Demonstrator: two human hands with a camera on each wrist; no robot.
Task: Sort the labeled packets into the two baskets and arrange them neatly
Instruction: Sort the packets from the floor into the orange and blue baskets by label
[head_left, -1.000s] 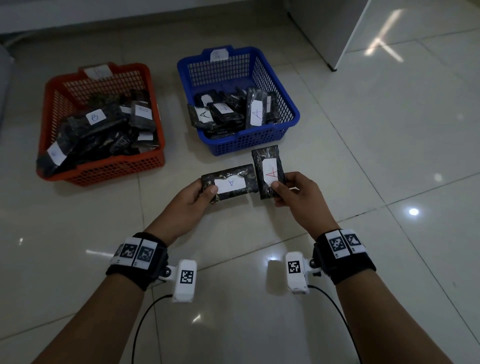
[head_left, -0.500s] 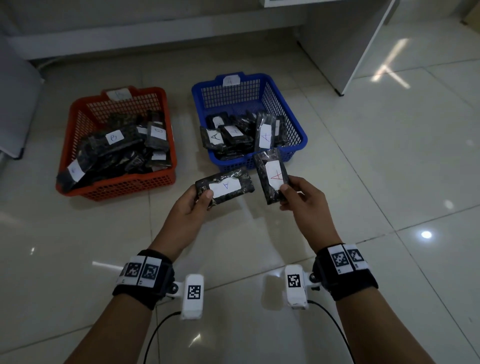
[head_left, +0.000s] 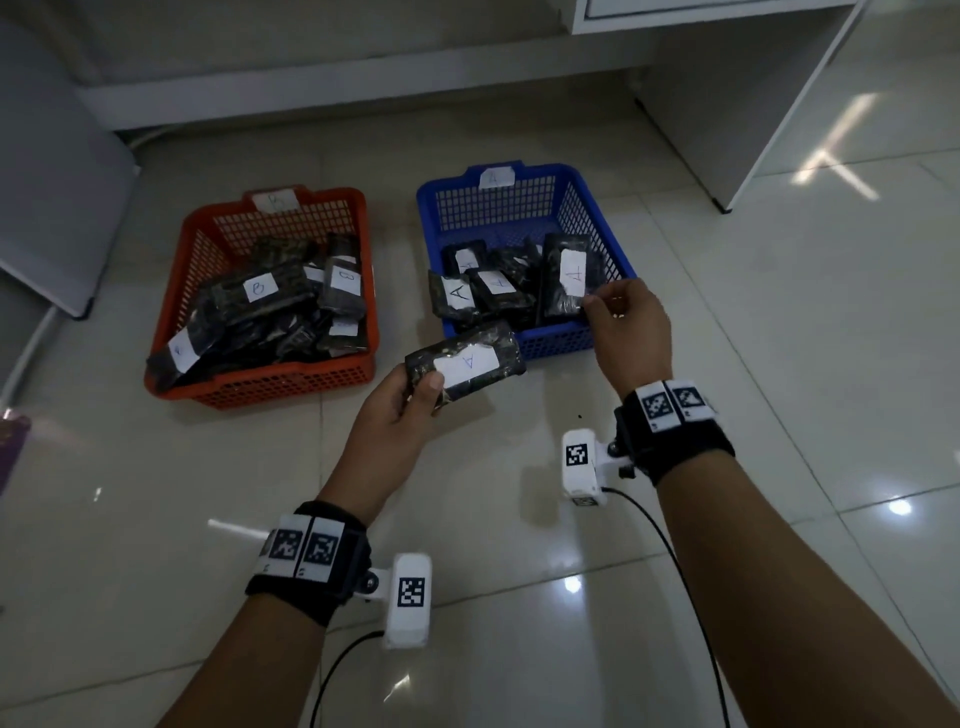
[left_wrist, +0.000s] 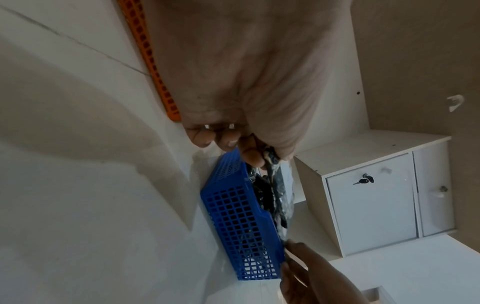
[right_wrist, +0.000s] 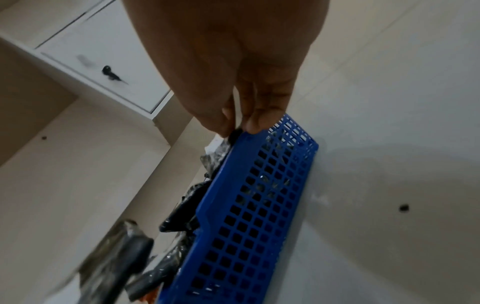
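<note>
My left hand grips a black packet labeled A by its left end, just in front of the blue basket. My right hand pinches the near end of another A packet, which lies inside the blue basket's right side. In the right wrist view, thumb and fingers pinch that packet's edge at the basket rim. The left wrist view shows my fingers curled on the held packet. The orange basket, tagged B, holds several B packets.
Several A packets fill the blue basket's near half; its far half is bare. A white cabinet stands behind to the right, a grey panel to the left. Glossy floor tiles surround both baskets.
My right hand carried its A packet forward from in front of the basket into the blue basket's right side. My left hand kept its packet and moved a little toward the basket.
</note>
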